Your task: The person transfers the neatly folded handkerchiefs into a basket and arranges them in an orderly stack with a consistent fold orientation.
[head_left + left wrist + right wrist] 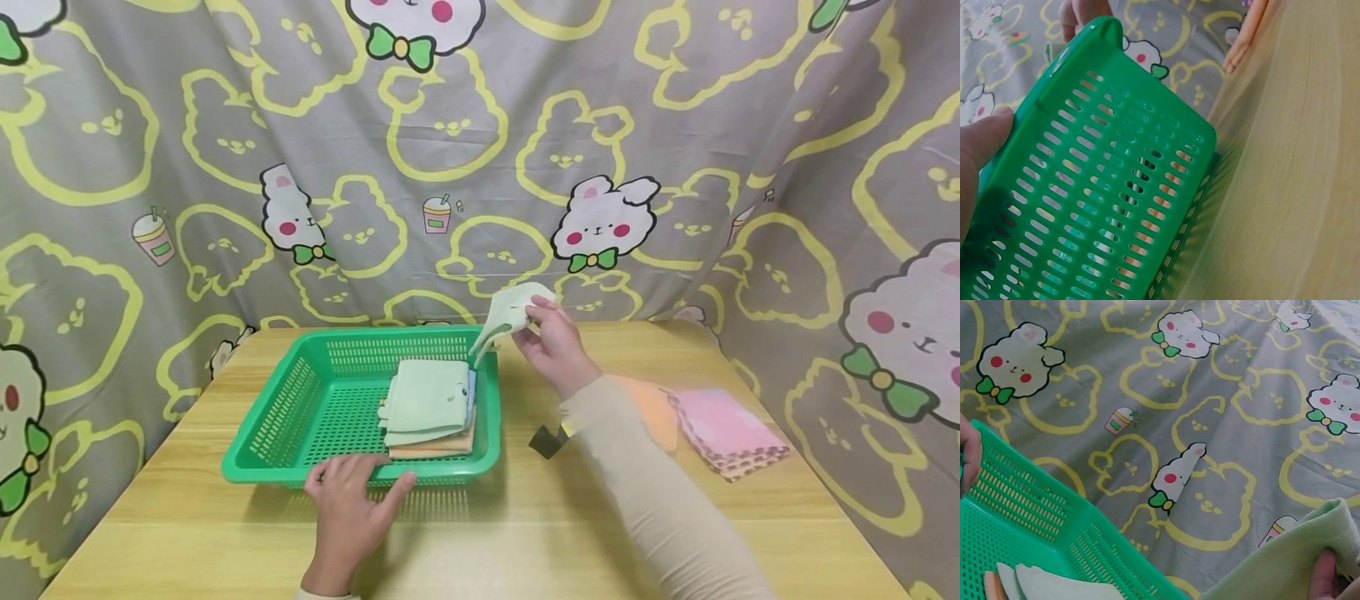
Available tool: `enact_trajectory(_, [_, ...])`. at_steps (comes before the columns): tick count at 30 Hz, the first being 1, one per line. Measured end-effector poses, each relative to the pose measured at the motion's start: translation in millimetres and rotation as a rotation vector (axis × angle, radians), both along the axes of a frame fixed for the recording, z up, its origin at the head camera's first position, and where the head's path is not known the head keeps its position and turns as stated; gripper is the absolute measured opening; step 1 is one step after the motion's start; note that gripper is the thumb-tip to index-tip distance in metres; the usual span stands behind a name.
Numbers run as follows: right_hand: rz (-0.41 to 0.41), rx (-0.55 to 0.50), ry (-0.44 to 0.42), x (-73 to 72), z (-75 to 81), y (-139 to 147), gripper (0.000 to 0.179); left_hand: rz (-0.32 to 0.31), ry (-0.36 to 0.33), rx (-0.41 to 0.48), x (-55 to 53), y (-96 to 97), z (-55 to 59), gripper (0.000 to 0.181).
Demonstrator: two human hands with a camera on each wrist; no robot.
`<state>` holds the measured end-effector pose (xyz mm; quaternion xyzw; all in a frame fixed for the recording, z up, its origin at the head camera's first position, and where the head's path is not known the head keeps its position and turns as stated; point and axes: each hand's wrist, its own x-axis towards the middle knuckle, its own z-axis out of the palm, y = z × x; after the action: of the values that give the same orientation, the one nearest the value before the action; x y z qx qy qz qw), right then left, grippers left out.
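My right hand [558, 346] pinches a light green folded cloth [506, 312] by its edge, raised over the back right corner of the green plastic basket [236, 467]. In the right wrist view, the thumb presses into that cloth's fold [1285, 562]. Inside the basket, on its right side, lies a stack of folded cloths [431, 396]: light green on top with a small animal print, blue and orange edges below. At the basket's front rim my left hand [348, 504] grips the edge. The left wrist view shows its thumb [985, 140] against the rim; its fingers are hidden there.
On the wooden table [187, 542], right of the basket, lie an orange cloth [652, 408], partly behind my right forearm, and a pink folded stack [727, 429] with a patterned edge. A small black object [547, 442] is beside the forearm. A printed curtain [480, 167] hangs behind.
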<state>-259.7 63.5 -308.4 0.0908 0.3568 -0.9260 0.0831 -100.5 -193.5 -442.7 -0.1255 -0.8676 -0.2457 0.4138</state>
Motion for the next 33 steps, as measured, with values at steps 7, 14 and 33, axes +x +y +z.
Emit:
enact_trajectory(7, [0.012,-0.003,0.004,1.8,-0.1,-6.1,0.026,0.000,0.009,-0.003,0.5,0.9,1.3,0.060])
enact_trajectory(14, [0.020,0.008,0.008,2.9,-3.0,-11.8,0.025,0.001,0.006,-0.003,0.3,0.4,1.3,0.059])
enact_trajectory(33, [0.076,0.074,0.047,3.3,-18.9,-25.3,0.022,0.004,0.013,0.000,0.5,1.0,2.5,0.062])
